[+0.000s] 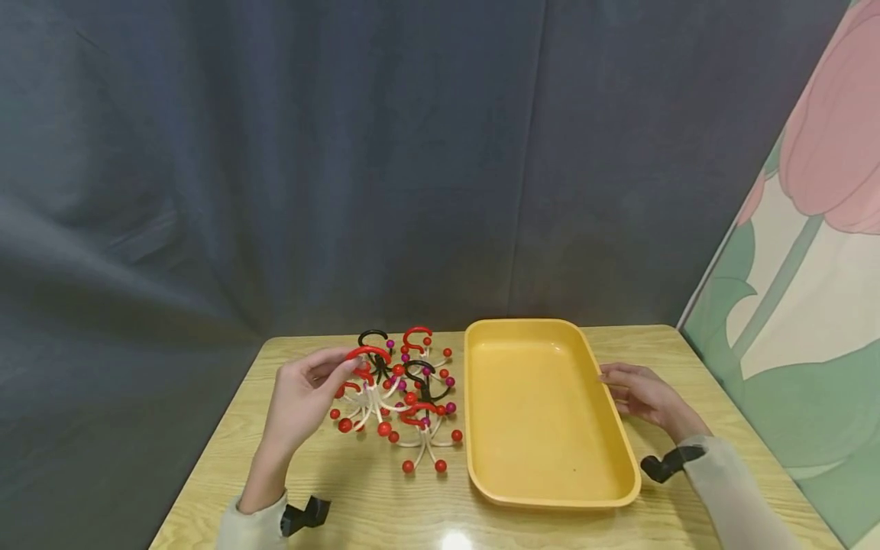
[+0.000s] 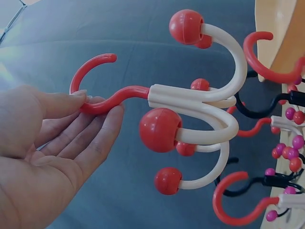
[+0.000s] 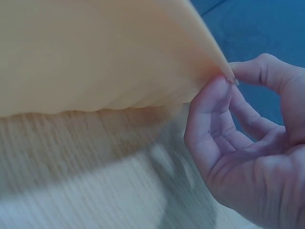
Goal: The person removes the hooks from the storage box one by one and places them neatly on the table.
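Observation:
My left hand (image 1: 302, 397) is raised over the left part of the table. Thumb and fingers pinch the red hook of a multi-arm hook hanger (image 2: 178, 98), which has curved white arms tipped with red balls. In the left wrist view it hangs clear of the others. Below and beside it in the head view stand several similar hangers, among them a white-armed one (image 1: 425, 435) at the front and a black one (image 1: 426, 393). At the right, my right hand (image 3: 248, 138) pinches the rim of a yellow tray (image 1: 543, 412) between thumb and index finger.
A light wooden table (image 1: 330, 512) carries everything. Behind its back edge hangs a dark curtain (image 1: 412, 168). To the right is a panel (image 1: 811, 305) with a painted flower. The tray's near left edge is close beside the hangers.

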`<state>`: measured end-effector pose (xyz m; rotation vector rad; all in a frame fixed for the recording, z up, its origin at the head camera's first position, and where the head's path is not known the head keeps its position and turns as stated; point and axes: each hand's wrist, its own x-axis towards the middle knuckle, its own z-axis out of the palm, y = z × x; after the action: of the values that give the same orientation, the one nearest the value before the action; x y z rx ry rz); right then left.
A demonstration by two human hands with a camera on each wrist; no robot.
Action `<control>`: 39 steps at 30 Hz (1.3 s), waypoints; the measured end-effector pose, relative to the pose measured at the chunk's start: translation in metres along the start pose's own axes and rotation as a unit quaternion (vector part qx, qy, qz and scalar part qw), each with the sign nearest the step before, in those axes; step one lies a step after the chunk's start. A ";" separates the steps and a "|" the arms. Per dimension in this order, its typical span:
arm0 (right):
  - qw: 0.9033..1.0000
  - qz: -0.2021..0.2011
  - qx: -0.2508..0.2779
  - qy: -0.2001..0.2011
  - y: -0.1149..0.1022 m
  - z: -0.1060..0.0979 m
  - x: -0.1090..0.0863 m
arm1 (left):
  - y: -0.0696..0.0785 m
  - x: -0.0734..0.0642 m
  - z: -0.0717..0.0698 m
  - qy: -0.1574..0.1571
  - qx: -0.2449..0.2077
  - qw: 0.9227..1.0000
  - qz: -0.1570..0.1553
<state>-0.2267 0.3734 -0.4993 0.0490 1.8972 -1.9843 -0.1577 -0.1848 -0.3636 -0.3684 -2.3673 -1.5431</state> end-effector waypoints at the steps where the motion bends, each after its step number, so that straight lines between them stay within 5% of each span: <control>1: 1.000 0.000 0.003 -0.002 0.000 0.000 0.000 | -0.002 -0.002 -0.001 0.004 -0.002 1.000 -0.001; 20: 1.000 0.009 -0.004 0.016 0.001 0.001 0.000 | -0.038 -0.034 -0.013 0.028 -0.026 0.996 -0.081; 39: 1.000 0.009 0.004 0.009 0.003 0.001 -0.002 | -0.070 -0.049 -0.003 0.051 -0.042 0.990 -0.128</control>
<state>-0.2240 0.3731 -0.5016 0.0866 1.8941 -1.9863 -0.1377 -0.2172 -0.4397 0.0011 -2.3479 -1.7311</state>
